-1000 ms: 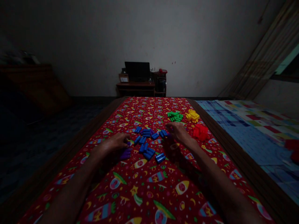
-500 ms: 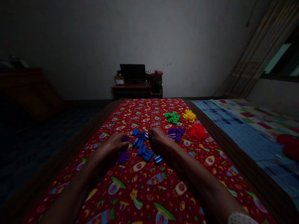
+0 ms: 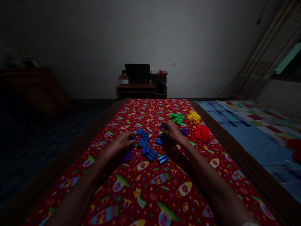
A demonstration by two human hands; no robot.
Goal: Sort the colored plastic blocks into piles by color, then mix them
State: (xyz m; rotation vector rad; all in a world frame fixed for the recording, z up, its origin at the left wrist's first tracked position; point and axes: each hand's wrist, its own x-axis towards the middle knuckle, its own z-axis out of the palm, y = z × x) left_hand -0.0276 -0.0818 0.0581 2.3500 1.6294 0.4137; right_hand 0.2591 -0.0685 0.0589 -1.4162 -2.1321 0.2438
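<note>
Small ribbed plastic blocks lie in colour groups on a red printed cloth. My left hand rests at the left of the blue blocks, its thumb and fingers closed round a purple block. More purple blocks lie under that hand's near side. My right hand is above the cloth, fingertips pinching another purple block, partly hidden. A purple pile lies just right of this hand. Two blue blocks sit apart, one the near blue block, the other below my right hand.
Green blocks, yellow blocks and red blocks form piles at the right. A bed with a checked cover stands beside the table. A desk with a dark monitor is against the far wall.
My right hand has moved right and away, off the blue group, with a purple block at its fingertips. A blue block now shows where it was. My left hand stays beside the purple blocks.
</note>
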